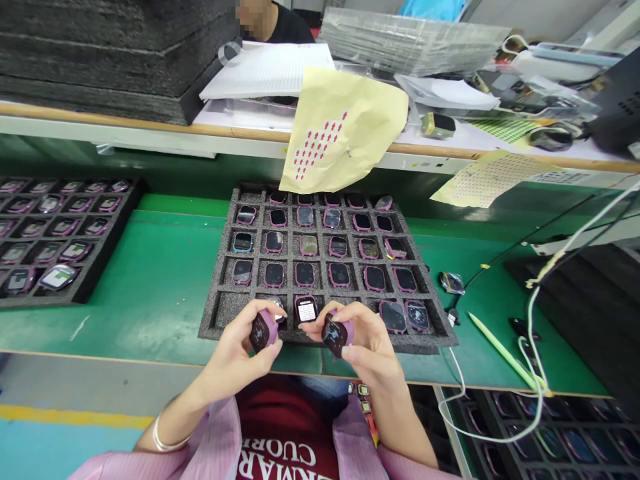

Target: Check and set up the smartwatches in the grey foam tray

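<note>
Two watches (261, 332), long axes aslant, face up-left, pinched by left hand (239, 347) and right hand (373, 340).

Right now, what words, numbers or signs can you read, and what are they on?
"RMAR": dark red shirt, cut off.
"CUOR": same shirt, partly hidden.
Red arrows, no words: yellow sticker sheet.
Too small or blurred: the smartwatch in the left hand, the one in the right hand, the white-lit watch screen, the other yellow sheet.
</note>
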